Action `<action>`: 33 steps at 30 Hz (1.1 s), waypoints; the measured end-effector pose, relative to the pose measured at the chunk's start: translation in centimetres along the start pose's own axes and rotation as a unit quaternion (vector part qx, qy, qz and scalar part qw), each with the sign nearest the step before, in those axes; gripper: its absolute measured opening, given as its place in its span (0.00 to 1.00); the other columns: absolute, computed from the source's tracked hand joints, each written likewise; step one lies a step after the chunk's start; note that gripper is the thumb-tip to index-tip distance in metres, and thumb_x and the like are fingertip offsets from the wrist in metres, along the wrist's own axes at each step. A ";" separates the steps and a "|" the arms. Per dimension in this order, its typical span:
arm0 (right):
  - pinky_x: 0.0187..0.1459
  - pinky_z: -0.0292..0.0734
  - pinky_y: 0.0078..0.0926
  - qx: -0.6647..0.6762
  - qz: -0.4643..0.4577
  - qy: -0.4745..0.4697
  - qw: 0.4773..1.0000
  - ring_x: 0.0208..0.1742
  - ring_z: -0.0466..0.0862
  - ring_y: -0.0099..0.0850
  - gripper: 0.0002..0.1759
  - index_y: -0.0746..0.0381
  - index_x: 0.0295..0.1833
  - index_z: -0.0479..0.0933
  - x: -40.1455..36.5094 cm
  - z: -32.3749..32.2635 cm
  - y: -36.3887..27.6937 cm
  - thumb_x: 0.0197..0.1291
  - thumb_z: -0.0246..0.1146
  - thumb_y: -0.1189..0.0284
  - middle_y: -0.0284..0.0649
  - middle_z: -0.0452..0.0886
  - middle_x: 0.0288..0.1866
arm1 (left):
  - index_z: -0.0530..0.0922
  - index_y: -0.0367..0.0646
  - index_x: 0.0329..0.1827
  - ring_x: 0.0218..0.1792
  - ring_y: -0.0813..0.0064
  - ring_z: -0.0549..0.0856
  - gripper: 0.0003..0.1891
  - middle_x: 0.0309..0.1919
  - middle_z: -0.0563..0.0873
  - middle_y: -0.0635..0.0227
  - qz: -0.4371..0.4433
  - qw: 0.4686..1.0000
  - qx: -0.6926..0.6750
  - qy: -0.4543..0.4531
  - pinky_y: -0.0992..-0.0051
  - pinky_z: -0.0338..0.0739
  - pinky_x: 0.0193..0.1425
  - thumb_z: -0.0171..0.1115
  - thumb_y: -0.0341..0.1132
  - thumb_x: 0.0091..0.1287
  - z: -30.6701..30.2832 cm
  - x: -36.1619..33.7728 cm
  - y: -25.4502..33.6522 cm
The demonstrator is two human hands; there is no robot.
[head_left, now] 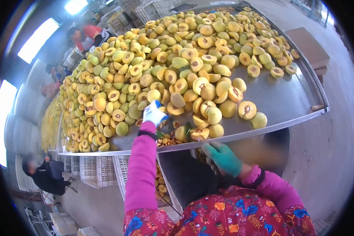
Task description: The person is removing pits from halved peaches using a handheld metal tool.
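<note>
The left hand point(155, 113), in a white and blue glove, reaches over the near edge of the metal surface point(279, 98), its fingertips at a yellow fruit point(153, 95); whether they grip it, I cannot tell. Cut stone-fruit halves point(137, 70), yellow to green, many with brown pits showing, spread in a heap beyond this hand and to both sides of it. Just right of the hand, near the rim, lie a small pile of loose pits point(167, 141) and a green leaf point(187, 128).

The right hand point(223, 159), in a teal glove, is below and to the right of the left one, at the near rim, its fingers bent. A thin tip shows at them, too blurred to name, and I cannot tell how firmly they hold it. A halved fruit point(199, 133) lies just beyond it.

Below and left of the left hand, white plastic crates point(92, 173) stand under the rim. Farther left, a person in dark clothes point(47, 177) sits low. A cardboard box point(308, 47) is beyond the far right edge.
</note>
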State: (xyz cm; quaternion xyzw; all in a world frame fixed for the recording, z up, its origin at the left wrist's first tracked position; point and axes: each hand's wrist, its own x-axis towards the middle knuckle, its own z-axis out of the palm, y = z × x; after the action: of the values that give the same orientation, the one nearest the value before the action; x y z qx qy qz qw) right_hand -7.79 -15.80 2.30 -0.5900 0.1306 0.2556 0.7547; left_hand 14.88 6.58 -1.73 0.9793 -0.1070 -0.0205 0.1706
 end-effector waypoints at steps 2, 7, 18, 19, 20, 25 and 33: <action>0.17 0.69 0.33 -0.098 -0.180 0.070 0.976 0.16 0.76 0.34 0.16 0.61 0.37 0.70 1.7 1.0 -0.2 0.66 0.55 0.58 0.39 0.74 0.19 | 0.78 0.39 0.45 0.35 0.67 0.85 0.25 0.37 0.85 0.59 -0.011 0.970 -0.244 0.016 0.72 0.80 0.41 0.75 0.37 0.44 1.0 -1.3 -2.8; 0.21 0.70 0.44 -0.339 -0.442 0.181 0.810 0.21 0.78 0.49 0.14 0.64 0.36 0.69 6.1 4.1 1.2 0.66 0.55 0.63 0.50 0.76 0.20 | 0.78 0.37 0.48 0.38 0.74 0.82 0.12 0.38 0.82 0.65 0.020 0.828 -0.550 0.112 0.71 0.80 0.36 0.62 0.32 0.64 -0.1 -11.7 5.0; 0.21 0.68 0.46 -0.227 -0.375 0.153 0.886 0.19 0.76 0.52 0.18 0.66 0.38 0.68 4.0 5.2 3.7 0.68 0.51 0.60 0.55 0.75 0.21 | 0.77 0.33 0.48 0.37 0.73 0.84 0.16 0.39 0.84 0.61 0.033 0.745 -0.644 0.171 0.74 0.78 0.45 0.54 0.39 0.69 3.4 -13.8 8.8; 0.20 0.68 0.43 -0.163 -0.342 0.107 0.919 0.18 0.76 0.47 0.19 0.65 0.37 0.69 3.8 5.2 3.8 0.69 0.50 0.58 0.52 0.75 0.21 | 0.79 0.33 0.44 0.36 0.74 0.84 0.19 0.36 0.85 0.62 0.074 0.783 -0.571 0.236 0.75 0.78 0.44 0.51 0.43 0.70 3.3 -14.2 9.5; 0.19 0.69 0.39 -0.098 -0.304 0.060 0.946 0.16 0.76 0.42 0.20 0.64 0.37 0.69 3.6 5.0 3.9 0.69 0.49 0.56 0.49 0.76 0.21 | 0.79 0.33 0.44 0.36 0.74 0.84 0.19 0.36 0.85 0.62 0.071 0.783 -0.570 0.239 0.75 0.78 0.44 0.51 0.43 0.70 3.2 -14.4 9.6; 0.17 0.64 0.18 0.281 0.131 -0.333 0.891 0.14 0.66 0.19 0.23 0.58 0.37 0.70 1.9 3.6 2.0 0.70 0.44 0.49 0.27 0.66 0.18 | 0.79 0.34 0.43 0.38 0.74 0.83 0.18 0.40 0.85 0.60 -0.042 0.806 -0.577 0.125 0.75 0.76 0.46 0.54 0.44 0.68 2.1 -16.6 7.0; 0.13 0.63 0.20 0.307 0.201 -0.202 0.908 0.11 0.64 0.19 0.23 0.55 0.33 0.69 1.0 -0.6 2.9 0.68 0.47 0.47 0.26 0.64 0.16 | 0.77 0.34 0.48 0.39 0.58 0.82 0.29 0.37 0.84 0.52 -0.158 0.984 -0.064 0.044 0.64 0.74 0.45 0.61 0.55 0.59 -3.7 -9.2 2.0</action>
State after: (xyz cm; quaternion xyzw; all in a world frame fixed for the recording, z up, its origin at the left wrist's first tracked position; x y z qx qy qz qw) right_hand -8.50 -15.67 -0.76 -0.2265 0.1633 0.4631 0.8412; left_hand 5.83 7.97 2.43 0.9708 0.0583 -0.0110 0.2325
